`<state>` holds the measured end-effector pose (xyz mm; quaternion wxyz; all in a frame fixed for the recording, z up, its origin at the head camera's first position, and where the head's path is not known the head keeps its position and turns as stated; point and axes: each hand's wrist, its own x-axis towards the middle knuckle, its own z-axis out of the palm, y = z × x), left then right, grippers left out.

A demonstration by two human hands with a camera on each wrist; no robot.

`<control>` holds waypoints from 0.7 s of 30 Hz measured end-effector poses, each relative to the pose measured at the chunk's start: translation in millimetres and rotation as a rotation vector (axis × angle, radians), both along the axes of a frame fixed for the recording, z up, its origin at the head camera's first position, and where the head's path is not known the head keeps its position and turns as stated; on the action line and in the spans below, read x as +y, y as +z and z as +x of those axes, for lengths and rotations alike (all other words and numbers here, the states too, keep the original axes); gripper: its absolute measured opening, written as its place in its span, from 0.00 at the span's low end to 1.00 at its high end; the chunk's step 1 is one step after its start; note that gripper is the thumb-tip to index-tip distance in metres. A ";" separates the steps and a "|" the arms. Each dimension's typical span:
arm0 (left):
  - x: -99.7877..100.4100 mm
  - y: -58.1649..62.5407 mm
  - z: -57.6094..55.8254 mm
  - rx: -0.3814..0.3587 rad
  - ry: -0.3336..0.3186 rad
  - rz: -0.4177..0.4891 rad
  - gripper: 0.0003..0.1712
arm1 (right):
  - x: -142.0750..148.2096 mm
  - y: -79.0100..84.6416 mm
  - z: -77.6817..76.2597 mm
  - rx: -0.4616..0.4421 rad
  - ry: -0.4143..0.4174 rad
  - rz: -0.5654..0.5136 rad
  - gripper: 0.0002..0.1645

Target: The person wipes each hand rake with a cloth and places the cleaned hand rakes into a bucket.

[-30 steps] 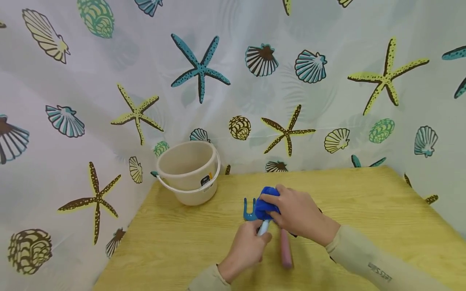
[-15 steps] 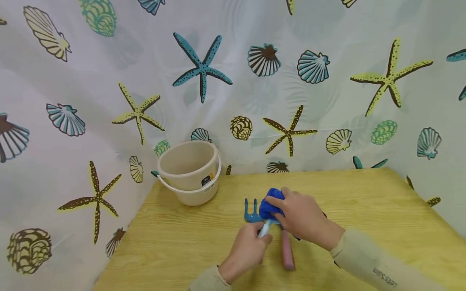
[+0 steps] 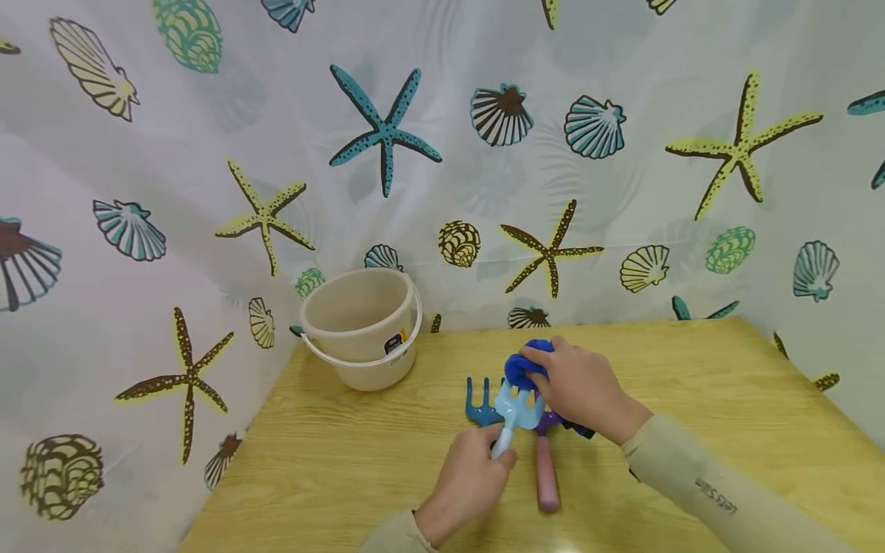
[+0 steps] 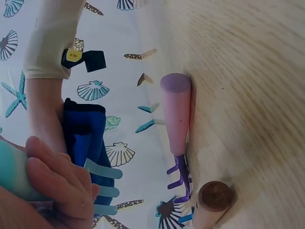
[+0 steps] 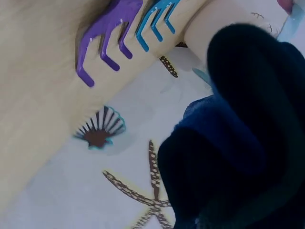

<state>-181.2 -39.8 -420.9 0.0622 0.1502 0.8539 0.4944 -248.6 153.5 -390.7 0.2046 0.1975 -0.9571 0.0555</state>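
Well, bunched cloth at 3-tined pale-blue rake

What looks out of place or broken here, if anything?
Nothing stands out. The bucket stands upright; the purple fork and darker blue fork lie side by side on the table. No spill or break shows, though in the head view the blue cloth partly covers the pale blue fork.
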 end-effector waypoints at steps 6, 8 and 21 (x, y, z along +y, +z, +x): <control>0.2 -1.9 -2.4 -0.074 0.005 0.086 0.04 | 2.8 -3.6 12.1 0.061 0.040 0.032 0.24; -0.1 -3.1 -4.2 -0.105 0.007 0.135 0.04 | 0.8 -5.5 23.2 0.123 0.089 0.056 0.25; 3.7 0.3 -3.2 -0.216 -0.019 0.296 0.10 | 25.3 -12.0 20.1 0.151 0.098 -0.093 0.24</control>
